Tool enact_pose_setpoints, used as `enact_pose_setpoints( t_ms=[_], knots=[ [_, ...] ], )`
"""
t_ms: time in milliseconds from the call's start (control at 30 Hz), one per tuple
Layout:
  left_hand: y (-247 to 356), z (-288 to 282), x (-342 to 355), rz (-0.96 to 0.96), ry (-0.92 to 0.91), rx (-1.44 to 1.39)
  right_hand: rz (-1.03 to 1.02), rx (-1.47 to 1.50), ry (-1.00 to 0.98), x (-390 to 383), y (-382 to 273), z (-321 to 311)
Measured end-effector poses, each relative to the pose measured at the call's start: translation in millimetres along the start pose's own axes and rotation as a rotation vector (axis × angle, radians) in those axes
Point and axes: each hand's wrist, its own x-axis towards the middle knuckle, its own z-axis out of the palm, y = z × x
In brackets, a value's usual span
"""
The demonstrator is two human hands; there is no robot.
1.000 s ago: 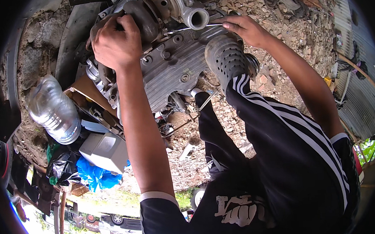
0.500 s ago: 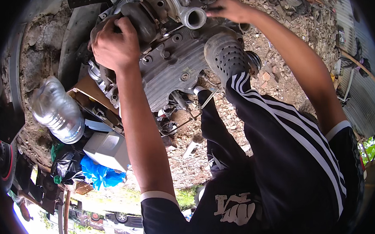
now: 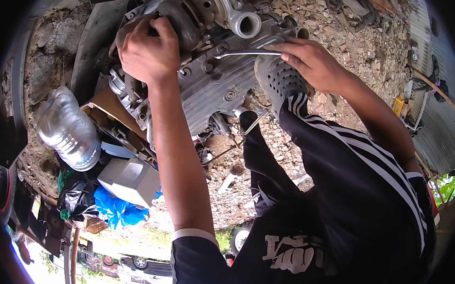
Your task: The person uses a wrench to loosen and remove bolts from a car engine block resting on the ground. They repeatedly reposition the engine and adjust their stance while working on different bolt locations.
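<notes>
My left hand [image 3: 147,51] is closed around a dark curved exhaust part [image 3: 179,30] beside a silver turbocharger housing [image 3: 232,10] on the engine. My right hand [image 3: 310,62] holds a long silver wrench [image 3: 249,51] between fingers and thumb; the wrench's far end sits at a bolt on the top edge of the ribbed metal engine body [image 3: 195,105], below the round turbo outlet. My foot in a grey perforated clog [image 3: 273,81] rests near the engine's right side, just under the wrench. What my left fingertips touch underneath is hidden.
A crumpled clear plastic jug [image 3: 67,131] lies at left, above a white box [image 3: 125,182] and blue plastic [image 3: 116,208]. Cardboard [image 3: 106,106] leans by the engine. Broken rubble [image 3: 334,36] covers the ground; corrugated sheets [image 3: 440,132] stand at right. A parked vehicle [image 3: 146,262] shows at the bottom.
My right hand rose behind the turbo outlet, then came down and right with the wrench, which now lies lower than a second ago. My left hand keeps its grip.
</notes>
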Motion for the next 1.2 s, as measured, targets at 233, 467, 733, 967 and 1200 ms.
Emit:
enact_pose_setpoints(
  t_ms=[233, 467, 733, 967, 1200],
  knots=[
    [-0.9, -3.1, 3.5, -0.046, -0.040, -0.045, 0.026, 0.144, 0.120, 28.2, 70.3, 25.4],
    [2.1, -2.5, 4.5, -0.054, -0.049, -0.084, 0.103, 0.353, -0.029, 47.7, 109.6, 24.9],
    [-5.9, -4.6, -3.4, 0.076, 0.005, -0.136, 0.117, 0.484, -0.090, 69.6, 125.2, 32.0],
    [-1.6, -2.6, -3.3, 0.057, 0.011, -0.114, 0.167, 0.224, -0.168, 93.1, 105.3, 17.9],
    [-4.5, -3.7, -4.5, 0.044, 0.003, -0.094, -0.080, -0.195, -0.141, 7.4, -29.9, 36.6]
  ],
)
